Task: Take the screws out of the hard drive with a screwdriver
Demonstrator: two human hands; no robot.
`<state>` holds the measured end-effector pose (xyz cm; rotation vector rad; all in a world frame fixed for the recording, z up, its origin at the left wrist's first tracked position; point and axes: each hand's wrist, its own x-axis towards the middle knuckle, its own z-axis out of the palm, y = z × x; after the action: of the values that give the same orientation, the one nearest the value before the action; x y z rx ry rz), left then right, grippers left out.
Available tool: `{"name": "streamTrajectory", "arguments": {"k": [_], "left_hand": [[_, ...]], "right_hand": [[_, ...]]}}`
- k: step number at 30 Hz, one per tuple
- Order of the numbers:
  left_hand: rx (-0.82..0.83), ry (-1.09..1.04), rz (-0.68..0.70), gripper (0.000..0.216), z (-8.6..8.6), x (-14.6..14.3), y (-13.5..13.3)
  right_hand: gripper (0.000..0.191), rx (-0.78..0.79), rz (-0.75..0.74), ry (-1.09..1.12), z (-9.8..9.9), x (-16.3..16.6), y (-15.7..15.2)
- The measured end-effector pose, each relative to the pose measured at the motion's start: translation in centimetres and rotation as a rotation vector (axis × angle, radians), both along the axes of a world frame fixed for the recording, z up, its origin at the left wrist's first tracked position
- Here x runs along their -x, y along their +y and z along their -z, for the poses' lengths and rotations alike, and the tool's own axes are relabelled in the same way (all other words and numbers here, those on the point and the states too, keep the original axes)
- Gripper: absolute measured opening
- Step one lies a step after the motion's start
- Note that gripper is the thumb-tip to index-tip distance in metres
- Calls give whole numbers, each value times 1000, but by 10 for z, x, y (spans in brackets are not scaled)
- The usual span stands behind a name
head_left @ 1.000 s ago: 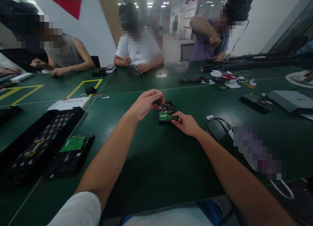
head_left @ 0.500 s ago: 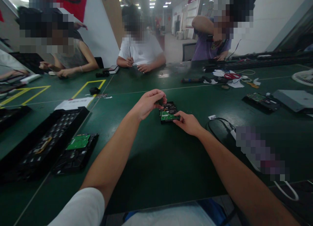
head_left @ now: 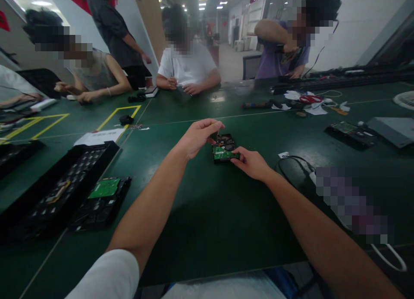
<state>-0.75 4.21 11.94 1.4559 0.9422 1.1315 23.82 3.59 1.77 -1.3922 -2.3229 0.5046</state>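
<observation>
A black hard drive (head_left: 224,147) with a green circuit board lies flat on the green table (head_left: 207,213) in front of me. My left hand (head_left: 198,136) hovers over its far left corner, fingers pinched together on something small that I cannot make out. My right hand (head_left: 252,162) rests at the drive's near right edge, its fingers closed against the casing and steadying it.
A black tray (head_left: 54,191) and another drive with a green board (head_left: 103,189) lie at the left. A black cable (head_left: 291,165) curls at the right. More drives (head_left: 351,133), tools and papers sit farther right. Several other people work along the far edge.
My left hand's pinch has shifted slightly above the drive. A standing person has come into view at the far left. My right hand stays on the drive.
</observation>
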Motion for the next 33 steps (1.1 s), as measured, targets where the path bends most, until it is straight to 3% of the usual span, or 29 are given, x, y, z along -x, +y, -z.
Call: {"name": "streamTrajectory", "arguments": {"k": [6,15,22,28,33], "left_hand": [[23,34,-23,28,-2,-2,-3],[118,-97,1,19,-6,-3,-7],[44,-42,7,18,-4,1,-3],[127,-140,58,17,-6,1,-3],[57,-75,9,22,-4,0,-1]], "right_hand": [[31,4,3,3,1,1,1],[31,-7,-11,13,4,0,2],[30,-6,-21,21,0,-1,1],[30,0,-8,16,0,-1,0],[31,16,-17,18,-1,-1,1]]}}
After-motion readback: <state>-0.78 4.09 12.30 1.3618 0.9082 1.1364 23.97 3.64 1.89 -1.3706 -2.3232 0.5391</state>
